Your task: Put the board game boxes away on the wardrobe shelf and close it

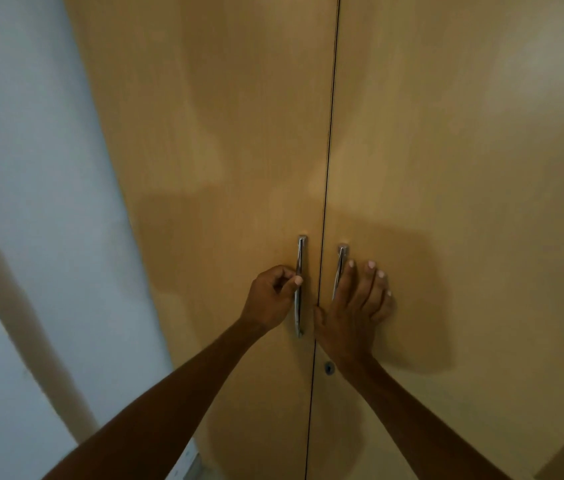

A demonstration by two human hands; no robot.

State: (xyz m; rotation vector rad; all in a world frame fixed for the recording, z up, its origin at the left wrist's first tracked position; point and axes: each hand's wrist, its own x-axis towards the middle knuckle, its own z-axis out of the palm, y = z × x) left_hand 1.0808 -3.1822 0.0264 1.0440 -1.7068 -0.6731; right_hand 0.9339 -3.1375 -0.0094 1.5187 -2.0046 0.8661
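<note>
A light-wood wardrobe fills the view, its left door (232, 150) and right door (446, 168) shut together along a thin dark seam. My left hand (270, 299) grips the left door's metal handle (299, 285), fingers curled round the bar. My right hand (356, 306) lies flat on the right door with straight fingers, partly covering the right handle (340, 268). No board game boxes are in view; the inside of the wardrobe is hidden.
A small round keyhole (329, 368) sits on the right door below my right hand. A pale blue-white wall (31, 168) stands to the left of the wardrobe, with a beige strip (14, 289) running diagonally across it.
</note>
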